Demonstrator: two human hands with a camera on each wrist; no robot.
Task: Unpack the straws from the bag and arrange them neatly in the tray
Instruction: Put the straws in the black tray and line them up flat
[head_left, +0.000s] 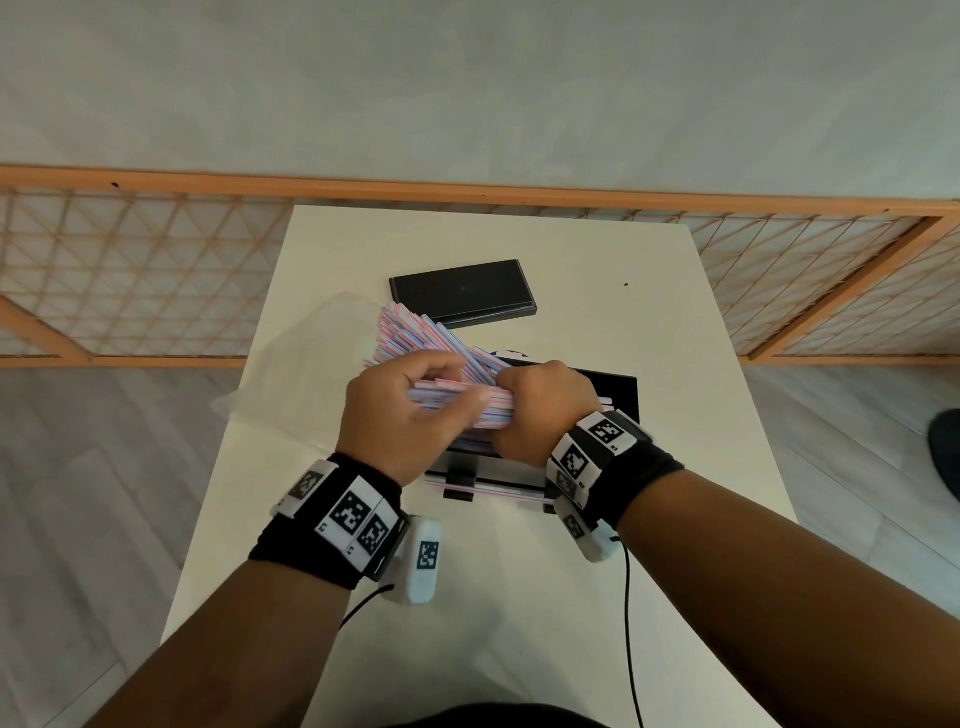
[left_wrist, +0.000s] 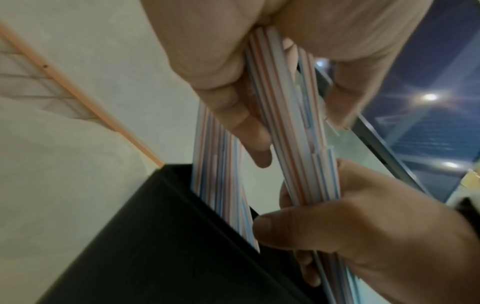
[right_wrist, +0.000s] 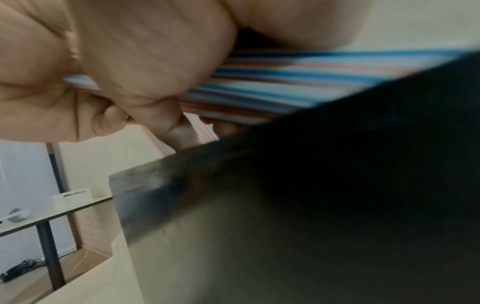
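A thick bundle of pink- and blue-striped straws (head_left: 426, 332) fans out above the black tray (head_left: 618, 387) in the middle of the white table. My left hand (head_left: 415, 405) grips the bundle from the left, fingers curled round several straws (left_wrist: 298, 133). My right hand (head_left: 535, 400) clamps the same bundle at its right end, directly over the tray. The left wrist view has the left hand (left_wrist: 233, 72) at the top and the right hand (left_wrist: 363, 226) below, with more straws dropping into the tray (left_wrist: 155, 246). The clear empty bag (head_left: 306, 353) lies left of the hands.
A black lid (head_left: 462, 293) lies flat behind the tray. Two loose straws (head_left: 488, 491) rest on the table (head_left: 649, 312) against the tray's near wall. A wooden lattice screen (head_left: 130, 275) stands past the table's far edge. Cables hang from both wristbands.
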